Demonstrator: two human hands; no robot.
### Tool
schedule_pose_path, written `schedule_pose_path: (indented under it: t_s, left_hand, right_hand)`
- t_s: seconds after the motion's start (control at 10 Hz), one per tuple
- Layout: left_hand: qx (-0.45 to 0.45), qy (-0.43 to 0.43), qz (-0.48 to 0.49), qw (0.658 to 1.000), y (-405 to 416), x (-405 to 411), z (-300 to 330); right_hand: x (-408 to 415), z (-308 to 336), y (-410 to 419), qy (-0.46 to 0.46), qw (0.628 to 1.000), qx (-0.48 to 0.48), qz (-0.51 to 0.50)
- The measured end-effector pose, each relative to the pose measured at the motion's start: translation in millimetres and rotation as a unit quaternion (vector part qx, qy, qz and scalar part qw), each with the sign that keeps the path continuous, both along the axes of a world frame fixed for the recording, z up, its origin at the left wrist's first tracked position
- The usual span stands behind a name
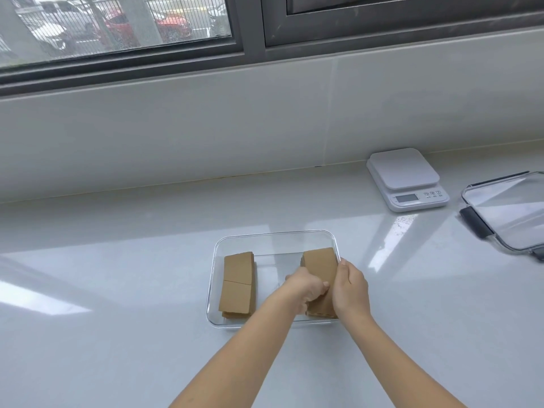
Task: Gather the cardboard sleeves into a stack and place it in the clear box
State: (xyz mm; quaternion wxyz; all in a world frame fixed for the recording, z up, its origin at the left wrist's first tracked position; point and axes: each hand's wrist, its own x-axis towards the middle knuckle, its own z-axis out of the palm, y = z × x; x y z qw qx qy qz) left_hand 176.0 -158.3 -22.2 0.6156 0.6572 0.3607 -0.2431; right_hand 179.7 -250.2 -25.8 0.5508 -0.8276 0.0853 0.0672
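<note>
The cardboard sleeves (319,267) we hold as a stack at the right end of the clear box (273,235). They look light and flat but loose, so our left hand (304,287) and right hand (350,290) clamp both sides to keep them from fanning.

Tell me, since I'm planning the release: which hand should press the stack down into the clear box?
Probably the right hand: it cups the stack's outer side beside the clear box wall, while the left hand grips its inner edge.
</note>
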Motion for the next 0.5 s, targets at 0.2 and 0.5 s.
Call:
schedule_pose_path:
  t_s: [0.2, 0.5]
  left_hand:
    - [-0.049, -0.001, -0.037, 0.998, 2.3, -2.8, 18.7]
    - [-0.039, -0.001, -0.007, 0.999, 22.2, -14.7, 53.7]
  right_hand:
    - [-1.2, 4.2, 0.6, 0.007, 0.996, -0.057, 0.063]
    - [15.3, 20.9, -12.2, 0.150, 0.978, -0.049, 0.133]
